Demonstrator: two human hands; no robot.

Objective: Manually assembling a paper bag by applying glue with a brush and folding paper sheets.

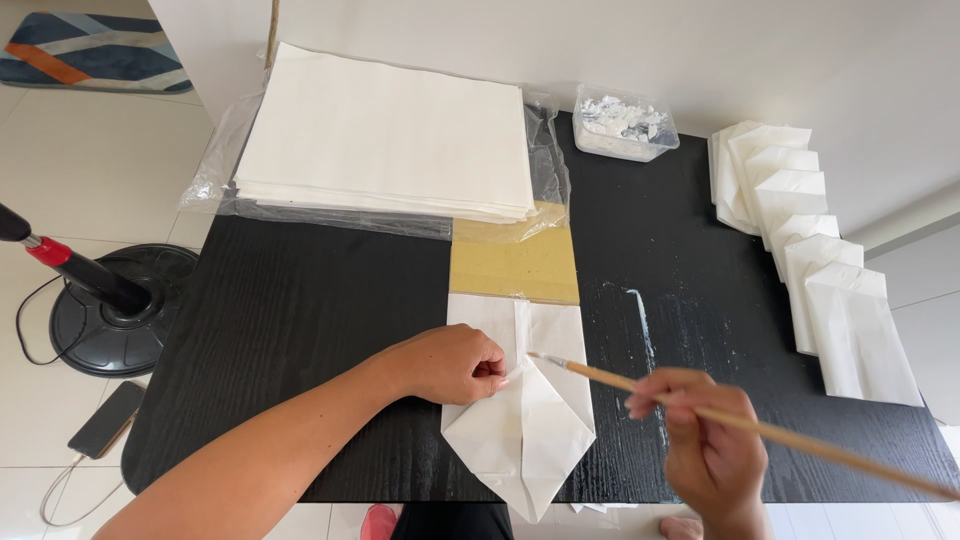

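Black table [300, 300] fills most of the view. Far side, left of centre: a tall stack of white paper sheets [385, 135] on clear plastic wrap [215, 165]. Along the right edge runs a row of folded white paper bags [815, 250], overlapping, far to near. Near centre lies the paper bag [525, 420] you are working on, its bottom flaps folded open toward the near edge, its far end touching a brown cardboard strip [515, 265]. Far, right of the stack: a clear plastic tub [625, 125] with white paste in it. Your left hand [450, 365] presses down on the bag's left flap, fingers curled, nothing held. Your right hand [705, 440] is closed round a thin wooden brush [760, 430], its tip on the bag's fold just beside your left fingers.
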